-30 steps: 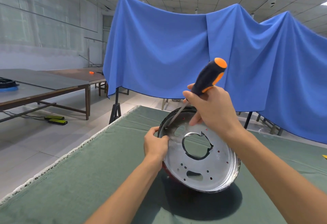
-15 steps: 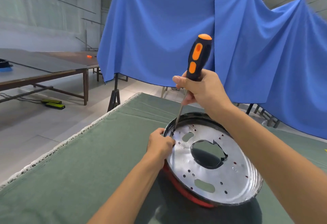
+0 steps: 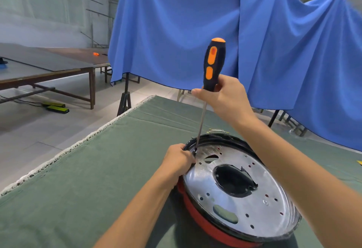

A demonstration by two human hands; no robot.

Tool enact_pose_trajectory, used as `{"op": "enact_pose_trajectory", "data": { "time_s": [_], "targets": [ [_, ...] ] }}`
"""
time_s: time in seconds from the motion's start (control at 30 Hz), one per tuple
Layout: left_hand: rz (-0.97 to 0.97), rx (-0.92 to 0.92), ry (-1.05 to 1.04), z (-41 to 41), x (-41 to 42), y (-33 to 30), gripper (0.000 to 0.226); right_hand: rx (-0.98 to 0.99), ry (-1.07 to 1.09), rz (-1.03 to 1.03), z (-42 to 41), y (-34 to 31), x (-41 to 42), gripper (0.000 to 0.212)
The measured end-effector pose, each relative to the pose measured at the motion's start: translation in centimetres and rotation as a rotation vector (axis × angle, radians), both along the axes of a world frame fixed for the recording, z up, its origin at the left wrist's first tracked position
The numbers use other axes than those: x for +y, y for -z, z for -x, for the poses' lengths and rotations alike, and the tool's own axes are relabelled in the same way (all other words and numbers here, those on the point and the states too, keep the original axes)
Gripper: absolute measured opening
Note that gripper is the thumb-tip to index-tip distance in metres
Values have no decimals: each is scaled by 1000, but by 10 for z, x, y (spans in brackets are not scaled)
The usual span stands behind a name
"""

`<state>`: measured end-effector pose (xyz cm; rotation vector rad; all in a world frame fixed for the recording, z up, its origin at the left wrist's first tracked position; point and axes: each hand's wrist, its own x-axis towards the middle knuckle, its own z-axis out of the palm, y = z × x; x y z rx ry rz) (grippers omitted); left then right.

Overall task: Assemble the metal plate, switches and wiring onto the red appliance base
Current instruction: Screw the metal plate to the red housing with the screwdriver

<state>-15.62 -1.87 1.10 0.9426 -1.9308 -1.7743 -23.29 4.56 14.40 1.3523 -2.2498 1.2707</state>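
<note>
A shiny round metal plate (image 3: pixel 260 195) with a large centre hole and several small holes lies in the red appliance base (image 3: pixel 197 220) on the green cloth. My left hand (image 3: pixel 177 159) pinches the plate's left rim; what is under its fingertips is hidden. My right hand (image 3: pixel 225 95) grips a black-and-orange screwdriver (image 3: pixel 213 63) held nearly upright, its tip down at the plate's upper-left edge right beside my left fingers. A small wire part (image 3: pixel 218 130) lies just behind the base.
The green cloth-covered table (image 3: pixel 98 179) ends in a frayed white edge on the left. A blue drape (image 3: pixel 195 32) hangs behind. Long wooden tables (image 3: pixel 49 65) stand at far left. A yellow item (image 3: pixel 359 162) lies at the right edge.
The base and plate went from tilted up towards me to lying flatter on the cloth. The screwdriver swung from slanted to nearly upright, tip staying at the upper-left rim by my left hand.
</note>
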Motion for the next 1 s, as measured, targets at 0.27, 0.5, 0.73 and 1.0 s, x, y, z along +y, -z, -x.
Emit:
{"op": "enact_pose_trajectory", "data": {
  "time_s": [0.27, 0.5, 0.73, 1.0],
  "targets": [
    [181, -211, -82, 2, 3, 6, 18, 65, 190, 17, 13, 16, 2, 55],
    [556, -114, -82, 4, -1, 5, 43, 148, 352, 112, 11, 23, -1, 62],
    [650, 224, 20, 14, -6, -13, 8, 126, 357, -21, 17, 21, 7, 57],
    [834, 200, 123, 22, -13, -10, 20, -375, -206, 118, 24, -14, 24, 21]
  ]
}}
